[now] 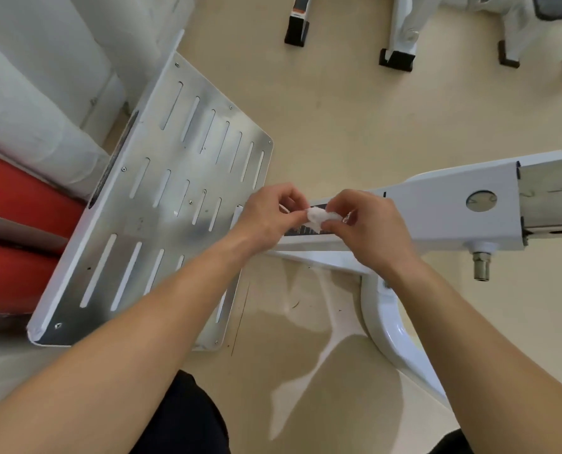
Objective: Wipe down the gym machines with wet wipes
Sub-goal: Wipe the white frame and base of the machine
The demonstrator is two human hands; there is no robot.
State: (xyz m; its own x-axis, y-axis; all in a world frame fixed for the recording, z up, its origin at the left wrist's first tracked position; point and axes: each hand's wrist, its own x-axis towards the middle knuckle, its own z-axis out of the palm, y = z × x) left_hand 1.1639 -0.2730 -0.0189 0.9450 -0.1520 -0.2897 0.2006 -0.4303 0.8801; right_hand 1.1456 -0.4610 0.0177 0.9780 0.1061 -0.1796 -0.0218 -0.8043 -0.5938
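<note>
Lettering on the black label strip [300,230] along the white painted steel machine beam [453,204] is too blurred to read, as are the faint marks on the grey inner tube [551,194] at 3 o'clock. Both forearms reach in from 6 o'clock and meet at the centre of the view above the beam. The left hand [266,217] has its fingers curled, its grip narrow, pinching one end of the crumpled white wet wipe [317,217]. The right hand [371,231] pinches the other end between thumb and fingertips.

At 9 o'clock of the hands lies a silvery slotted metal footplate [174,198], with red padded rollers [17,198] beyond it at the frame's edge. A threaded metal pin [481,265] hangs under the beam at 4 o'clock. Black rubber feet [296,32] of other machines stand on the beige floor [338,109] at 12 to 1 o'clock.
</note>
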